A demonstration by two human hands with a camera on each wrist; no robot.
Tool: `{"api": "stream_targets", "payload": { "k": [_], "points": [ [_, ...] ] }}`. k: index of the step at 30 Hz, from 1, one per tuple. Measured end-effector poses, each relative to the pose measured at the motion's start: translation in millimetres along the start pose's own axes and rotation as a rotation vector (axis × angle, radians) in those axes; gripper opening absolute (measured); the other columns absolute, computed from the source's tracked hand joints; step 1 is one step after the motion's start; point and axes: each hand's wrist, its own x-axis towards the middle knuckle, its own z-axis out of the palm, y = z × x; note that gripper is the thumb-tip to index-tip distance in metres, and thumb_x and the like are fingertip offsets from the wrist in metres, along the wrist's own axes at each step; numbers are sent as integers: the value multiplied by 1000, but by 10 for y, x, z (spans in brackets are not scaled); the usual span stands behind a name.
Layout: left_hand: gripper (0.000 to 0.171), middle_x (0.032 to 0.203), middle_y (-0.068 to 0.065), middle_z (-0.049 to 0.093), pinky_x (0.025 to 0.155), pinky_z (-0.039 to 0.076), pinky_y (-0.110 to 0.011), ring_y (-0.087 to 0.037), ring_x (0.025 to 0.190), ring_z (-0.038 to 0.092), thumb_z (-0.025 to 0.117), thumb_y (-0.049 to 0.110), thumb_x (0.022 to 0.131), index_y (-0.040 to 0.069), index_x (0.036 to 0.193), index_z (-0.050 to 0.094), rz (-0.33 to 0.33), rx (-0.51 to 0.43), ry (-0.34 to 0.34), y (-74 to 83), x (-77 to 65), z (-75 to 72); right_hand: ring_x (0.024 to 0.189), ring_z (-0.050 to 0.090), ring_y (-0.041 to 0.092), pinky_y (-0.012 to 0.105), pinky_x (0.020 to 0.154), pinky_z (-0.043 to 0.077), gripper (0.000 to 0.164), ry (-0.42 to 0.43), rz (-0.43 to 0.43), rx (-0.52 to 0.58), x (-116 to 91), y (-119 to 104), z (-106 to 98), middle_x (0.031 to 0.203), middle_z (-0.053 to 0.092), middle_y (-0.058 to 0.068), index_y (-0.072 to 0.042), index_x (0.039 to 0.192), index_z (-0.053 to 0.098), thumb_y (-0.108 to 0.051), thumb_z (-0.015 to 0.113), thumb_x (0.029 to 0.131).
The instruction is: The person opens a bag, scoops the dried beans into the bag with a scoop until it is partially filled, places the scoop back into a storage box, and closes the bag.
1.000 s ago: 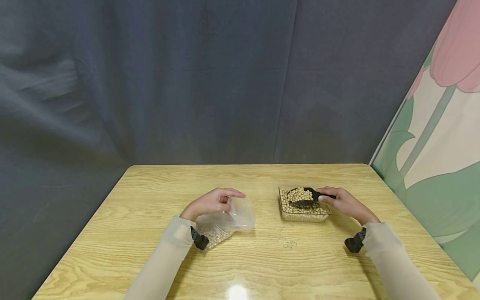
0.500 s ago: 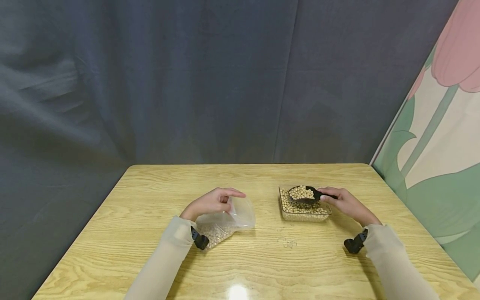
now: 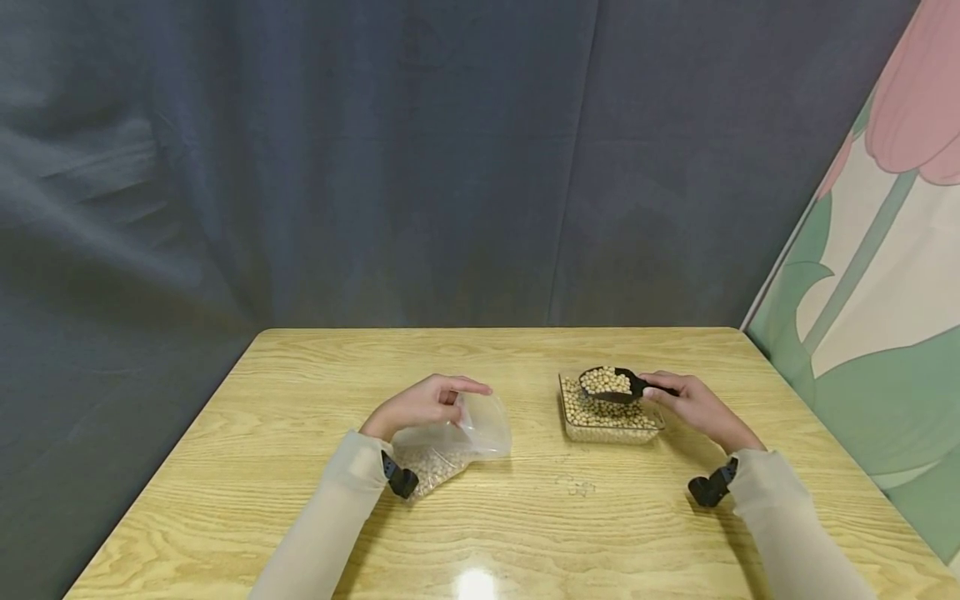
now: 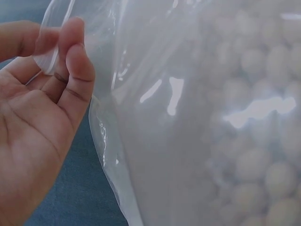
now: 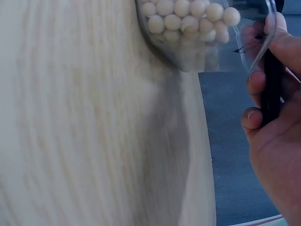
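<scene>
My left hand pinches the upper edge of a clear plastic bag, its index finger stretched along the mouth. Pale round beans fill the lower part of that bag, which lies on the table. On the right, my right hand grips the handle of a black scoop, its fingers curled round it in the right wrist view. Heaped with yellowish beans, the scoop is level just over a clear rectangular container. More of the same beans lie in the container, partly hidden by the scoop.
Both things stand on a light wood-grain table. A dark blue curtain hangs behind its far edge. To the right is a panel painted with pink and green flowers. Faint marks show on the tabletop before the container.
The scoop has come up out of the beans, now heaped and raised above the container, with the right hand shifting slightly rightward. The left hand and bag have stayed put.
</scene>
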Motion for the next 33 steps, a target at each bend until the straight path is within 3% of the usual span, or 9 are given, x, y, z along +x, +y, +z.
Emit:
{"api": "stream_targets", "payload": {
  "k": [5, 12, 17, 26, 33],
  "points": [
    [50, 144, -17, 44, 76, 54, -45, -42, 72, 56, 47, -3, 92, 4, 141, 48, 11, 8, 0, -9, 10, -9, 132, 34, 53, 65, 103, 32, 53, -1, 11, -2, 16, -13, -15, 144, 38, 34, 4, 140, 46, -31, 49, 100],
    [49, 124, -21, 54, 73, 53, -45, -42, 75, 57, 47, -4, 92, 4, 140, 49, 8, 0, 11, -14, 14, -14, 132, 35, 52, 65, 102, 34, 55, -14, 3, 10, 37, -102, -9, 144, 39, 32, 2, 142, 44, -34, 49, 100],
    [50, 125, -20, 54, 74, 53, -40, -38, 75, 59, 47, -4, 91, 3, 141, 48, 9, 1, 13, -20, 20, -11, 133, 35, 51, 65, 102, 34, 55, -9, 0, 2, 76, -192, 20, 145, 39, 31, 0, 141, 46, -35, 50, 100],
    [51, 97, -21, 63, 78, 55, -45, -45, 78, 58, 45, -5, 91, 0, 141, 46, 11, 1, 15, -7, 35, -27, 137, 29, 49, 64, 105, 32, 57, -30, -6, 41, 162, -373, 93, 148, 35, 29, 0, 142, 46, -37, 50, 99],
    [50, 85, -20, 65, 74, 54, -40, -39, 75, 60, 46, -5, 90, -1, 140, 47, 10, 6, 18, 27, 33, -34, 138, 28, 48, 64, 105, 31, 52, -57, -53, 86, 237, -525, 198, 147, 38, 28, -2, 140, 49, -33, 51, 99]
  ]
}}
